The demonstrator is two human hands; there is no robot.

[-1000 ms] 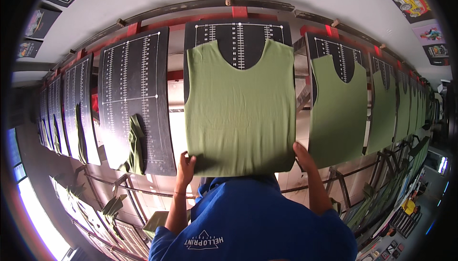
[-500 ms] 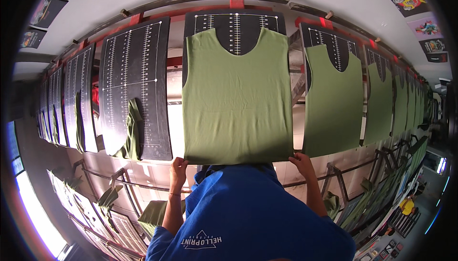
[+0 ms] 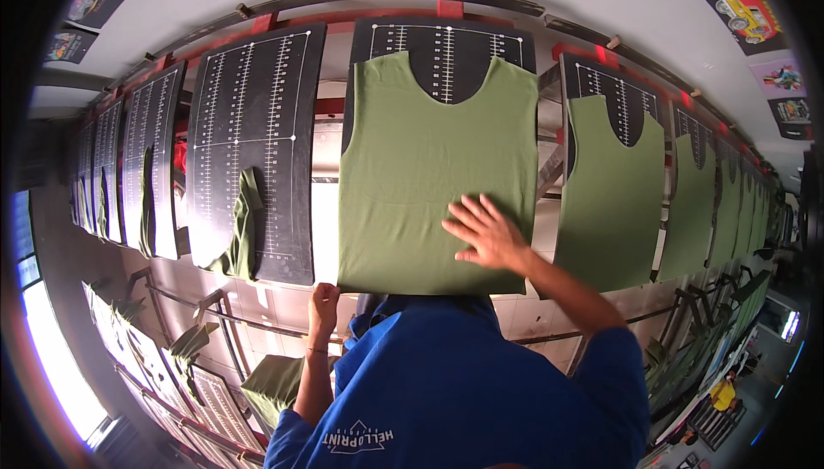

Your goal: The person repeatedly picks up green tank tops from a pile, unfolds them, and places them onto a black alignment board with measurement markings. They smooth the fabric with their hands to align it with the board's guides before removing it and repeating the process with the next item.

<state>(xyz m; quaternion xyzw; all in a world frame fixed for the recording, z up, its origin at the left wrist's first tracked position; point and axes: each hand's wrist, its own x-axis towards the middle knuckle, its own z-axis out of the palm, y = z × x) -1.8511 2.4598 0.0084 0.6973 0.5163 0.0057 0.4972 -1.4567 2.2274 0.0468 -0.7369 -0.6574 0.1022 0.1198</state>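
Up and left of my left grip (image 3: pixel 323 308) stands one dark board (image 3: pixel 296 181) bearing one crumpled cloth (image 3: pixel 245 229), then a narrow gap. That grip pinches one green panel (image 3: pixel 412 169) by its lower left corner; my right grip (image 3: pixel 491 237), fingers spread, lies on it, inside its right edge, another gap beyond.

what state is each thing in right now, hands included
Middle board: mostly covered, upper part bare
Middle green panel: spread out, lightly creased
Left hand: closed on that panel's lower left corner
Right hand: open, spread on that panel
Nearest left board: largely bare
Green cloth on it: bunched
Nearest right green panel: spread out
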